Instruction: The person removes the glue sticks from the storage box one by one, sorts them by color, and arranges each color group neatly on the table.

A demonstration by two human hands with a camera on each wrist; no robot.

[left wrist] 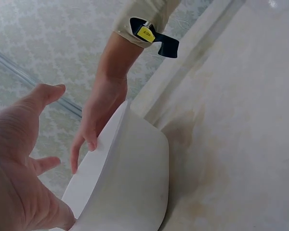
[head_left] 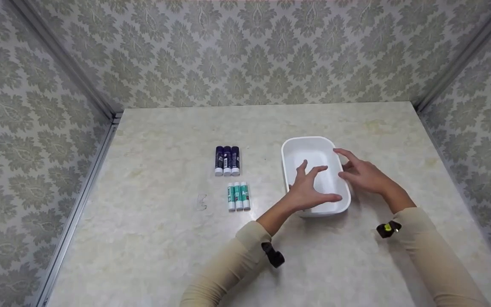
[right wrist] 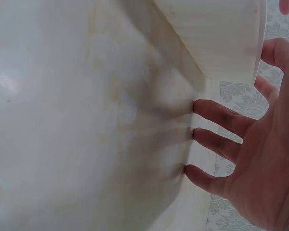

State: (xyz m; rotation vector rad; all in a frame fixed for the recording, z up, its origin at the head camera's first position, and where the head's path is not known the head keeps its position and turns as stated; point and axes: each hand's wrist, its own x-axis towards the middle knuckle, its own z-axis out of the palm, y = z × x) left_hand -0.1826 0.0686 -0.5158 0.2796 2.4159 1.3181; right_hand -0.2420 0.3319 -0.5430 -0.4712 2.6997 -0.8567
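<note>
- Three purple glue sticks (head_left: 227,160) lie side by side on my marble-look table (head_left: 151,238).
- Three green glue sticks (head_left: 238,196) lie just below them.
- Patterned wallpaper (head_left: 245,51) surrounds me.

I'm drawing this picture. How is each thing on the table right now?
white tub: upright, nothing inside.
left hand: open, over the tub's near rim.
right hand: open, fingers at the tub's right side.
purple glue sticks: three, capped, lying together.
green glue sticks: three, capped, lying together.
</note>
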